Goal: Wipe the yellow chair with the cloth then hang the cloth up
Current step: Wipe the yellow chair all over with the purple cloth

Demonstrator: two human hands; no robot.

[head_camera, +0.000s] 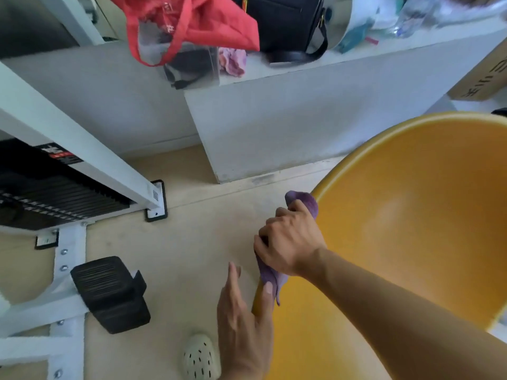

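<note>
Purple cloth bunched under the right hand, fingers curled tight around it, pressing it onto the left rim of the yellow chair. The cloth runs along that rim, its long axis going from the lower tail near the seat's front edge up and to the right, where a rounded end pokes out past the knuckles. The right forearm comes in across the seat from the lower right. Left hand sits just below, fingers straight and relaxed, holding nothing, thumb tip lying against the chair's front-left edge right beside the cloth's hanging tail. Chair's shell opens toward the camera, back rising to the upper right. Out on the beige floor: a cream perforated clog near the left wrist, a black pedal on a white metal frame further left. Beyond, a white ledge carries a red bag and a black bag.
</note>
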